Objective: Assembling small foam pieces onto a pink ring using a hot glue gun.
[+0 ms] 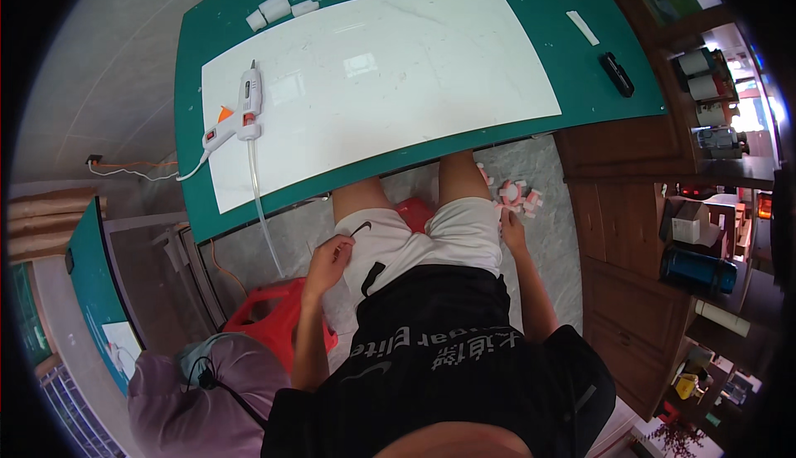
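Green cutting mat (580,68) covers the desk, with a big white rectangular board (381,77) on top and a white glue gun (240,118) lying at the board's left edge. Down below, the left hand (327,261) rests on the thigh, fingers curled, seemingly empty. Right hand (512,230) reaches beside the knee, fingertips touching the small pink-and-white foam pieces (514,194); its grip I can't make out.
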A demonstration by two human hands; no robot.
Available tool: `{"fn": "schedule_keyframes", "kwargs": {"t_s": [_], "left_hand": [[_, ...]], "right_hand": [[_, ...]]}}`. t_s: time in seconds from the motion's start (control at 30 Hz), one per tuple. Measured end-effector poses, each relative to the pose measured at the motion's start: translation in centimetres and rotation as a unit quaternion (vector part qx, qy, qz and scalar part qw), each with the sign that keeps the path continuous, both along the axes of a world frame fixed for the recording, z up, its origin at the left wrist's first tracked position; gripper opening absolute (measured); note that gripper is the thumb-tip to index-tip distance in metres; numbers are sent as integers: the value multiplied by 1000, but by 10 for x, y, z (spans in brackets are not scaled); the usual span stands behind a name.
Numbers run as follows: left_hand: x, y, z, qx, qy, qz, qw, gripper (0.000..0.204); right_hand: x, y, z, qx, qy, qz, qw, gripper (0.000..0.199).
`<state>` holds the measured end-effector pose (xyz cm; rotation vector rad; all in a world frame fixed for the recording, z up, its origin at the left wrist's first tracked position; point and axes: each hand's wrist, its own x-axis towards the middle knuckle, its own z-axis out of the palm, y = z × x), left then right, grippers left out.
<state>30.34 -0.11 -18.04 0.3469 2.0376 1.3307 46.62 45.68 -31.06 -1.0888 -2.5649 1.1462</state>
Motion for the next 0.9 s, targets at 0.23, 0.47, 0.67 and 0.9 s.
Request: {"fn": "schedule_keyframes", "kwargs": {"t_s": [0.23, 0.47, 0.67, 0.9], "left_hand": [[-6, -1, -95, 24, 177, 208, 961, 24], [-25, 2, -112, 21, 106, 169, 980, 19], [-28, -20, -122, 64, 80, 203, 974, 21], [-23, -12, -124, 117, 52, 225, 966, 25]], "right_hand": [[4, -13, -30, -189, -57, -125, 972, 63], [4, 2, -43, -116, -54, -80, 989, 69], [-26, -21, -8, -41, -85, -162, 982, 61], [-15, 0, -25, -142, -58, -166, 974, 46]]}}
